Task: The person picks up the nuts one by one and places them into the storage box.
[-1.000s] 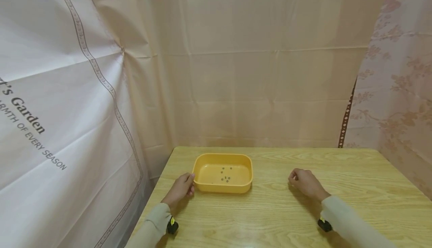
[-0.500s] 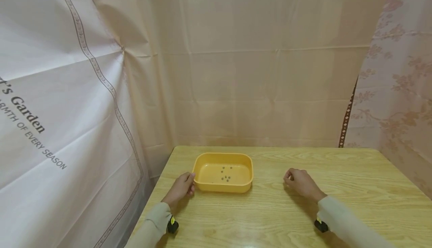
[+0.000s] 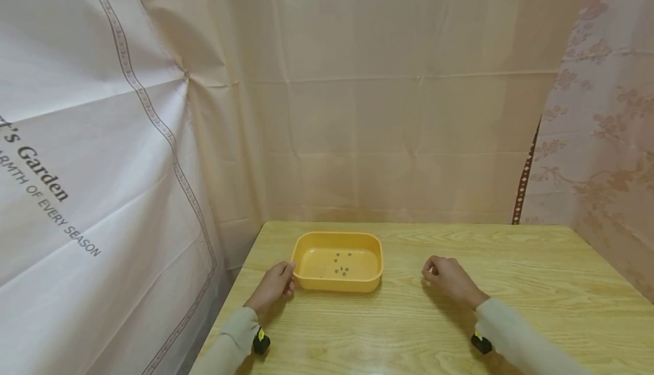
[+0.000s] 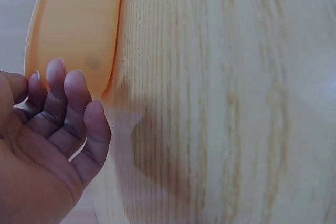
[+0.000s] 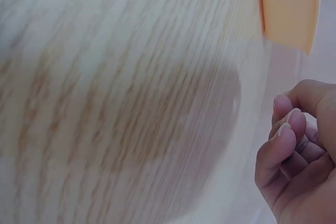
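A yellow plastic basin (image 3: 337, 285) with rounded corners stands on the table, and several tiny dark ring-like pieces (image 3: 344, 274) lie scattered on its floor. At the basin's left end, my left hand (image 3: 273, 284) pinches the rim between thumb and forefinger. The left wrist view shows the other fingers (image 4: 96, 124) of that hand loosely bent beside the basin's outer wall. Over the table to the right of the basin is my right hand (image 3: 455, 278), its fingers curled in, apart from the basin. Nothing shows between the right fingers (image 5: 275, 148) in the right wrist view; the inside of the curl is partly hidden.
The wood-grain table (image 3: 536, 267) reaches to a beige cloth backdrop (image 3: 383, 137) behind. A white printed cloth (image 3: 102, 165) hangs on the left, a flowered cloth (image 3: 603, 154) on the right. A small dark device (image 3: 261, 341) sits at each wrist.
My right hand has moved slowly leftward, closer to the basin, with its fingers still curled. The left hand, the basin and the small pieces have stayed in place.
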`<action>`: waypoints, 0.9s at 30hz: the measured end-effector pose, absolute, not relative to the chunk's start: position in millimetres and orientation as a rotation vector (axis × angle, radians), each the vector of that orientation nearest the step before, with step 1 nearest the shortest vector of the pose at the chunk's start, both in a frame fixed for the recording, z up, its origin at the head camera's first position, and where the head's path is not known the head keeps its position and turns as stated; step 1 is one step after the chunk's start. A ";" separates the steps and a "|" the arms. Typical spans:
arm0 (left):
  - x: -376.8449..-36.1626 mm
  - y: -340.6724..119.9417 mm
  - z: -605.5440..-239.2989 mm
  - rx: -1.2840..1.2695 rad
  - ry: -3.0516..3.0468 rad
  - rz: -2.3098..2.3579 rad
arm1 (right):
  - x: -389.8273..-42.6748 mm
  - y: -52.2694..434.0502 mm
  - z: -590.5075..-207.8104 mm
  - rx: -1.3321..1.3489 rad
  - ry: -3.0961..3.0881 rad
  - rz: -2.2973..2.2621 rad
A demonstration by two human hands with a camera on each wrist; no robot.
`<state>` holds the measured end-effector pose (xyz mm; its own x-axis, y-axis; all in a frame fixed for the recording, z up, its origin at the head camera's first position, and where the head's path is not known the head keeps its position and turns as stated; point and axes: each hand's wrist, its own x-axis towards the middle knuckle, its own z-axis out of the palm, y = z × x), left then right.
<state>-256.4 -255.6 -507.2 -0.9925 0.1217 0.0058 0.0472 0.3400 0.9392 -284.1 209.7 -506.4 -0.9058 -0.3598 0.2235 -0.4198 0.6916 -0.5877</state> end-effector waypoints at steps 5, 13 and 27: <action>-255.3 -254.9 -508.1 0.150 2.517 1.760 | -282.5 203.9 -507.1 0.661 -2.806 1.026; -254.6 -255.7 -507.6 0.156 2.518 1.764 | -281.0 195.3 -505.7 0.705 -2.790 1.049; -256.3 -255.9 -507.6 0.167 2.524 1.754 | -278.0 174.0 -496.4 0.789 -2.734 0.996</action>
